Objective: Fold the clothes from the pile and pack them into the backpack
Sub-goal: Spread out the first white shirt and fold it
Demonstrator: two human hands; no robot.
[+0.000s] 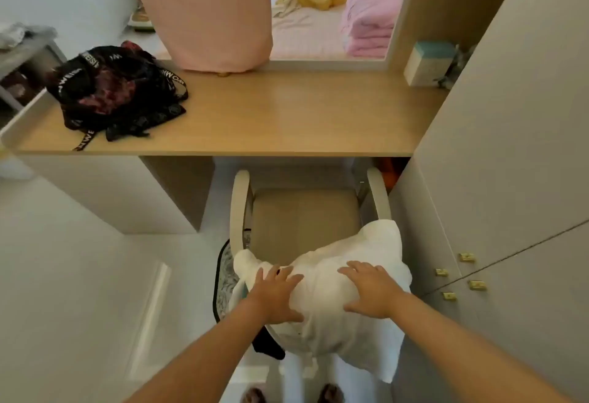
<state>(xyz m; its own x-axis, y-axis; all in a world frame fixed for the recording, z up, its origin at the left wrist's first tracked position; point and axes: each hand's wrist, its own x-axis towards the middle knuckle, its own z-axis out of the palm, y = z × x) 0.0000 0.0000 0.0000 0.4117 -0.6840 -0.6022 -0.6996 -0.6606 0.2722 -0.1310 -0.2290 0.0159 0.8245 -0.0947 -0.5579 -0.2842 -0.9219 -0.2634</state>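
A white garment (331,278) is draped over the backrest of a beige chair (302,211) pushed partly under the desk. My left hand (275,291) rests flat on the garment's left side, fingers spread. My right hand (369,289) lies flat on its right side, fingers straight. A dark piece of clothing (267,347) hangs beneath the white one. The black backpack (118,90) with white lettered straps lies slumped on the wooden desk (271,115) at the far left, well away from both hands.
A pink curtain (207,10) hangs onto the desk's back edge. A pale box (427,63) stands at the desk's right end. Wardrobe doors (510,179) close in on the right. A bed with a folded pink blanket (369,20) lies beyond the desk.
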